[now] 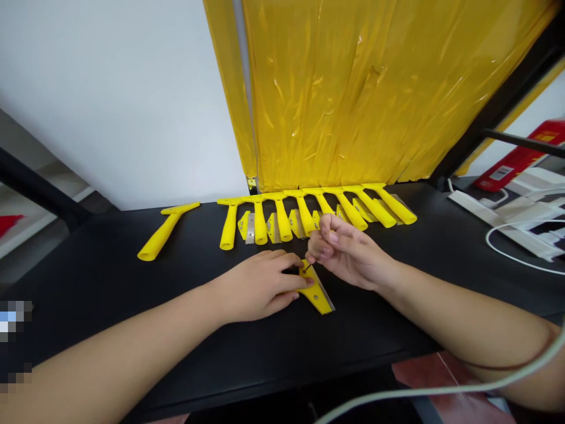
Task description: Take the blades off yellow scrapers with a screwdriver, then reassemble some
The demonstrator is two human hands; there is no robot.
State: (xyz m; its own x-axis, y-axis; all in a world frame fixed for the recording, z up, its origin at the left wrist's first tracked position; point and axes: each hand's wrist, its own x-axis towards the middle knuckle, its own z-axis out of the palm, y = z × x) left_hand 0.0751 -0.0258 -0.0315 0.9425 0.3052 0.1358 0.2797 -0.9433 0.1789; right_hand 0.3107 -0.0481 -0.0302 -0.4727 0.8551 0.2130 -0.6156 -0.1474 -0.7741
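My left hand (260,285) is closed on a yellow scraper (321,299), pressing its head down on the black table (185,365). A metal blade edge shows along the head's right side, and a screw sits in its lower part. My right hand (348,253) pinches a thin dark hex key (308,267), its tip at the upper part of the scraper head. Most of the key is hidden by the fingers. Behind my hands stands a row of several yellow scraper handles (228,227), with yellow blade clamps (272,228) lying between them.
A single yellow handle (162,237) lies apart at the left. To the right are a white power strip (498,227), cables and a red box (521,154). A yellow plastic curtain (344,94) and a white panel (132,100) rise behind the table. A pale cable (397,391) crosses the front.
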